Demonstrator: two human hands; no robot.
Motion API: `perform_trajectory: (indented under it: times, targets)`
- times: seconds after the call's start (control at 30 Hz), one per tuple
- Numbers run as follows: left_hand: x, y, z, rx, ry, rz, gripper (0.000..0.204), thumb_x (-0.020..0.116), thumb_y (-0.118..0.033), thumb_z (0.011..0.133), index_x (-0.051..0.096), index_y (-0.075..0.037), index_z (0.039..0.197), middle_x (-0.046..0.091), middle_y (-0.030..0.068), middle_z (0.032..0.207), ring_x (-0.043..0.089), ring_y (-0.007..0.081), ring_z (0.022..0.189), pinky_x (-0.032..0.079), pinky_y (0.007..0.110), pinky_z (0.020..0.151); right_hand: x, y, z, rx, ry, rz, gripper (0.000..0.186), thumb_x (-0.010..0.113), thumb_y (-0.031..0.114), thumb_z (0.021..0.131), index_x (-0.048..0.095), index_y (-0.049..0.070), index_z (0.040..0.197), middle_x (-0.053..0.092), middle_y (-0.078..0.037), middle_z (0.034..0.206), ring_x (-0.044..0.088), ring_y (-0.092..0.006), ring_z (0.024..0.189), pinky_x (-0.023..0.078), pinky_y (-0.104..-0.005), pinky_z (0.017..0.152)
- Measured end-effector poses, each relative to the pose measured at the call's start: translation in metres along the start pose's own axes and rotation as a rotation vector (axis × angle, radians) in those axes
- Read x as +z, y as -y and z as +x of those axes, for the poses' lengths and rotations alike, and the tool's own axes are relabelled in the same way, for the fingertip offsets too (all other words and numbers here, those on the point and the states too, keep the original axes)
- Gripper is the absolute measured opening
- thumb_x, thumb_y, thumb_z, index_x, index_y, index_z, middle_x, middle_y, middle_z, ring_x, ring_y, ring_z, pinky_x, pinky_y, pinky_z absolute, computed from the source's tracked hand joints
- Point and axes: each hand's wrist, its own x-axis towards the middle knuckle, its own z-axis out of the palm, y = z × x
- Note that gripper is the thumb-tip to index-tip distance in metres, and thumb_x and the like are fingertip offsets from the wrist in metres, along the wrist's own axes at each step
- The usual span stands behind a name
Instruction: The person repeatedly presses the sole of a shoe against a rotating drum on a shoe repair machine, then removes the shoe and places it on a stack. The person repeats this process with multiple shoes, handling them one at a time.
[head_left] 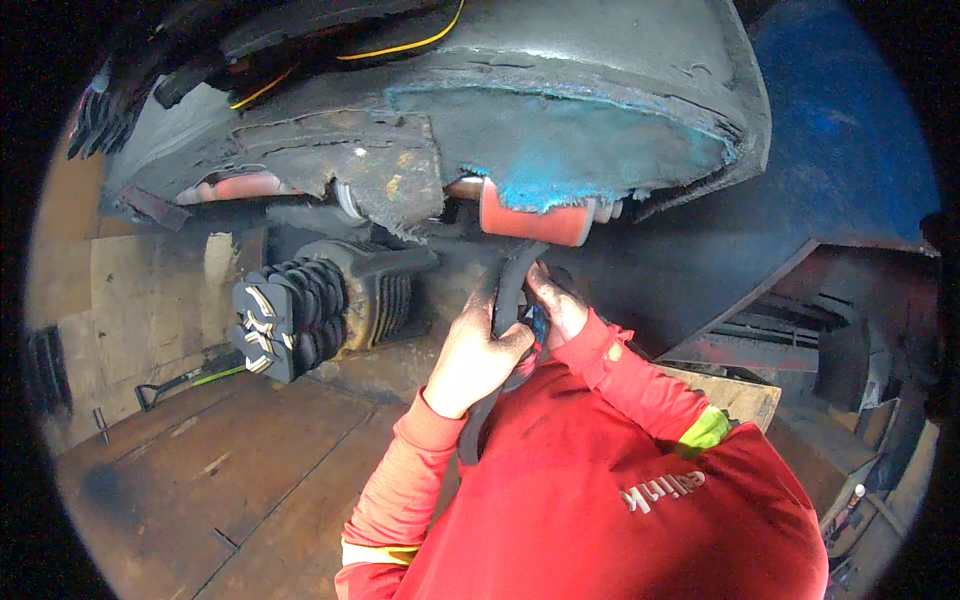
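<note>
A dark flip-flop [512, 288] is held on edge between my two hands, its far end right beneath an orange-red sanding drum [535, 218]. Whether it touches the drum I cannot tell. My left hand [478, 350] is wrapped round the near part of the sole, thumb across its side. Farther up, my right hand [560, 303] grips it from the other side, most of its fingers hidden. A patch of multicoloured material shows between the hands. Above the drum hangs a frayed grey cloth cover with a blue-tinted part [590, 150].
Stacked dark flip-flops with striped straps [290, 318] stand at left, beside a pile of curved dark pieces [385, 290]. Another reddish drum [240, 188] shows under the cover. A handled tool [180, 385] lies by the left wall. A blue panel [850, 130] rises at right.
</note>
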Motion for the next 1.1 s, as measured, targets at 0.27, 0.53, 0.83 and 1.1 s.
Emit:
perform_trajectory:
  times: [0.27, 0.53, 0.83, 1.1]
  targets:
    - [0.006, -0.016, 0.017, -0.118, 0.054, 0.069, 0.056, 0.058, -0.009, 0.081, 0.048, -0.002, 0.135, 0.066, 0.0191, 0.096, 0.068, 0.0277, 0.079, 0.053, 0.039, 0.075, -0.019, 0.006, 0.005, 0.131, -0.119, 0.057, 0.050, 0.061, 0.050, 0.096, 0.055, 0.016, 0.131, 0.065, -0.009, 0.116, 0.064, -0.0260, 0.096, 0.054, -0.0419, 0.082]
    - [0.016, 0.005, 0.030, -0.099, 0.081, -0.039, 0.050, 0.058, -0.010, 0.081, 0.049, 0.000, 0.130, 0.065, 0.0206, 0.098, 0.066, 0.0354, 0.090, 0.051, 0.043, 0.080, -0.023, 0.024, 0.003, 0.052, -0.071, -0.178, 0.049, 0.048, 0.045, 0.104, 0.053, 0.007, 0.133, 0.062, -0.011, 0.123, 0.060, -0.0236, 0.112, 0.048, -0.0396, 0.099]
    - [0.018, 0.019, -0.006, 0.015, -0.004, -0.135, 0.038, 0.060, -0.007, 0.085, 0.056, -0.001, 0.122, 0.066, 0.0119, 0.100, 0.061, 0.0206, 0.084, 0.051, 0.036, 0.074, -0.027, 0.020, -0.003, -0.007, -0.019, -0.314, 0.049, 0.058, 0.047, 0.098, 0.051, 0.015, 0.135, 0.062, -0.006, 0.122, 0.061, -0.0225, 0.112, 0.050, -0.0404, 0.093]
    - [0.023, 0.011, 0.038, 0.072, -0.097, 0.120, 0.033, 0.063, -0.021, 0.084, 0.064, 0.001, 0.108, 0.068, 0.0146, 0.080, 0.065, 0.0223, 0.072, 0.051, 0.038, 0.069, -0.025, 0.029, 0.013, 0.037, -0.125, -0.278, 0.050, 0.053, 0.050, 0.100, 0.056, 0.012, 0.132, 0.063, -0.010, 0.124, 0.064, -0.0256, 0.108, 0.053, -0.0403, 0.092]
